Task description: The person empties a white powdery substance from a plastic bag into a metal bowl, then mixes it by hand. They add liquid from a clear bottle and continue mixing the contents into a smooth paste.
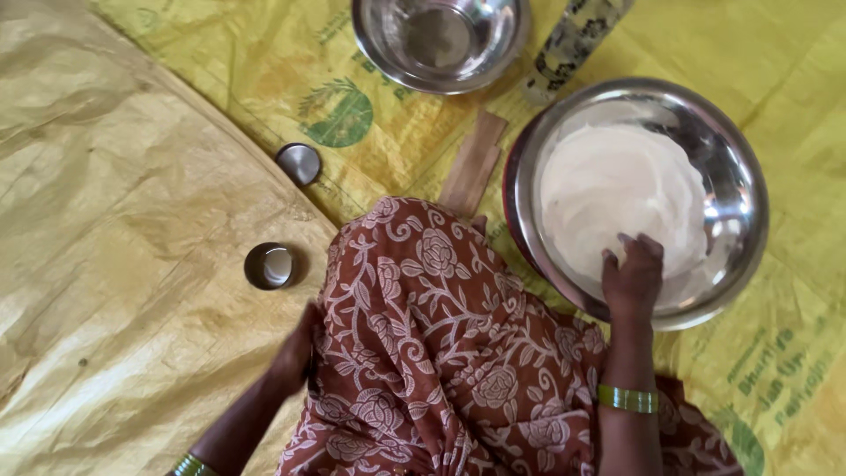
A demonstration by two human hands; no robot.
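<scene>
**Right hand in the dough bowl, left hand at the knee**

While the person sits on the floor with a brown floral cloth (441, 353) spread over the lap, the right hand (633, 275) reaches into a large steel bowl (740, 167) and rests on the pale, smooth dough or batter (617, 189) inside it, fingers spread loosely and closed on nothing. The left hand (295, 353) lies against the edge of the cloth by the knee, partly hidden; whether it grips the fabric or merely touches it cannot be told. Both wrists wear green bangles, the right one (627, 398) plainly seen.

The large bowl sits on a yellow printed plastic sheet (264, 70) to the person's right front. A second, smaller steel bowl (441, 40) stands farther away at the top of the view, with a clear bottle (573, 40) lying just beside it. A flat wooden stick (474, 163) lies between the lap and the two bowls, close to the large bowl's rim. Two small steel cups (270, 265) sit near the left hand, one on the plain sheet and one (299, 163) at the printed sheet's edge.
</scene>
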